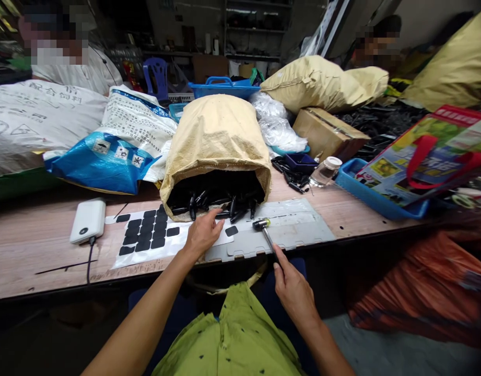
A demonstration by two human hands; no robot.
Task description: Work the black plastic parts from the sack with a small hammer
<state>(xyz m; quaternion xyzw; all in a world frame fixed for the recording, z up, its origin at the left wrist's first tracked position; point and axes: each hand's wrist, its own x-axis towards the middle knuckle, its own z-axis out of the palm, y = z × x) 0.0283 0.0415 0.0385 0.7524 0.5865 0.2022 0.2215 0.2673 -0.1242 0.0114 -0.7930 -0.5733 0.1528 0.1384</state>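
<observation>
Centre: tan woven sack [215, 143] holding black parts [216, 201]. Left of centre: white sheet [146, 245] patterned with black pads; white power bank [88, 220]; blue-and-white printed bag [115, 151]. Right: blue tray [375, 201], red-handled multicoloured bag [432, 151]. Bottom: lime-green cloth [232, 344] with dark dots. Pale brown surface [36, 250].

Left hand [202, 233]: reached forward, palm down, fingers loosely curled.
Right hand [293, 289]: lower, index finger extended, forearm bare.

White power bank [88, 220], clear bottle [325, 172], cardboard box [327, 132].
</observation>
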